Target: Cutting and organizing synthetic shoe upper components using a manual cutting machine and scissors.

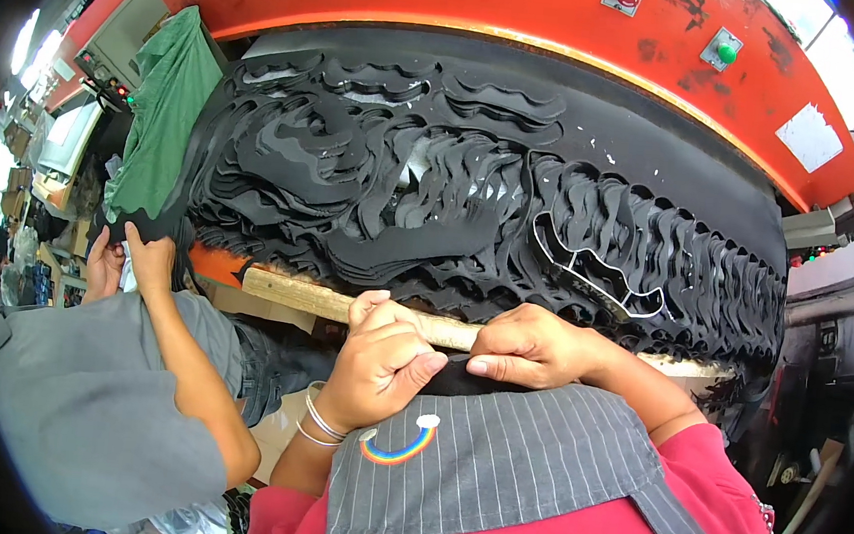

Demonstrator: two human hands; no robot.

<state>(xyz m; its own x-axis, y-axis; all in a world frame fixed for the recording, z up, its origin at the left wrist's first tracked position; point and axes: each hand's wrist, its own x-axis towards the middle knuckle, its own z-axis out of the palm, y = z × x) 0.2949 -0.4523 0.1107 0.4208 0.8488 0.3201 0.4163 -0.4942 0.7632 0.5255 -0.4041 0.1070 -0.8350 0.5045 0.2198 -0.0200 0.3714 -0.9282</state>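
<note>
Grip's sitting curled on left hand (380, 352) and right hand (533, 346), thumbs pointing inward; I can't tell whether they're pinching anything. The wooden batten (304, 296) is running just beyond them, metal cutting die (641, 312) lying on wavy black cutouts (403, 248) past it.

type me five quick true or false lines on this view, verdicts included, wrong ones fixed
1. The fingers of the left hand and right hand are curled. True.
2. The bangles are worn at the right hand. False: at the left hand.
3. The wavy metal frame lies among the black pieces. True.
4. The draped cloth is red. False: green.
5. The wooden bar runs along the black pieces' near side. True.
</note>
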